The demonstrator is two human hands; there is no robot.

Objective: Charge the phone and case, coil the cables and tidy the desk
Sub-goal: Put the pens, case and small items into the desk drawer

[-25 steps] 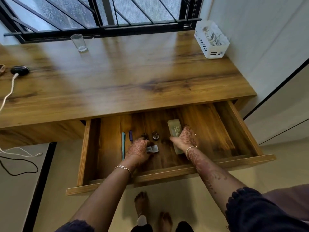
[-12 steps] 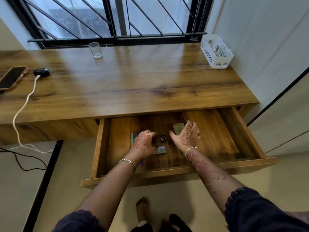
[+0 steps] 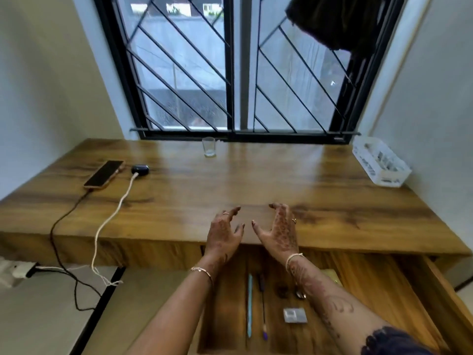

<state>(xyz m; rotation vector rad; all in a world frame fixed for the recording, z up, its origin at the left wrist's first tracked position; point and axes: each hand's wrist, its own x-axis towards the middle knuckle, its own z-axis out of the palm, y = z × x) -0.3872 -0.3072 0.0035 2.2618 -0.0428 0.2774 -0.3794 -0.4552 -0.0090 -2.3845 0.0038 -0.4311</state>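
Both of your hands hang empty above the front edge of the counter (image 3: 256, 175), the left hand (image 3: 225, 234) and the right hand (image 3: 277, 230) side by side with palms turned toward each other and fingers spread, gripping nothing. The charging step looks done: well off to your left, the phone (image 3: 104, 174) lies face up with a dark cable (image 3: 61, 226) leading from it over the counter edge, and just beside it the case (image 3: 140, 169) has a white cable (image 3: 112, 216) plugged in; both cables trail down to the floor near a plug block (image 3: 12, 274). Below your wrists the drawer (image 3: 384, 290) stands open, holding a teal pen (image 3: 249, 303), a purple-tipped pen (image 3: 263, 308), a small clear box (image 3: 294, 315) and some dark bits too small to name. I judge you are in the tidying step, and the next move calls for pushing that drawer shut, then gathering the loose cable slack. No brand, label or writing is legible anywhere; the phone screen is dark.
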